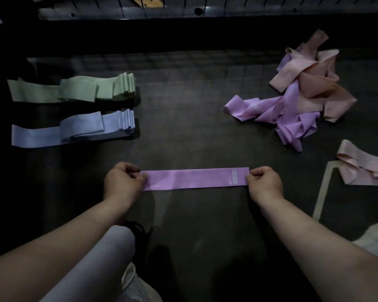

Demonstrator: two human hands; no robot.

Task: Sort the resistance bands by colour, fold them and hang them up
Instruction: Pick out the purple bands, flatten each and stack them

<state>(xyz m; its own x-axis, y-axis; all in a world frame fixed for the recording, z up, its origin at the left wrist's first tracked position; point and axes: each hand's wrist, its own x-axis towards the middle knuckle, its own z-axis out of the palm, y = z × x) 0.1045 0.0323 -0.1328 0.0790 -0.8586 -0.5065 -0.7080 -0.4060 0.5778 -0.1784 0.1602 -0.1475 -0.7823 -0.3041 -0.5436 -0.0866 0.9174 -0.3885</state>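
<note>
Purple band (194,178): one, pulled flat and straight, pale print near each end, at the dark floor (194,127) in front of the person.
Left hand (123,182): fingers curled, pinching the band's left end.
Right hand (264,184): fingers curled, pinching its right end.
Green stack (85,90): one, folded, far left.
Blue stack (85,127): one, folded, just nearer.
Loose heap (297,101): pink and purple, tangled, upper right; number unclear.

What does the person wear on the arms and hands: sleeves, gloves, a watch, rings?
Nothing worn shows. Both forearms are bare to the frame edge, no sleeve in view. The left hand and the right hand have no gloves, and neither wrist carries a watch or bracelet. No ring shows on the fingers, though the picture is dim.
</note>
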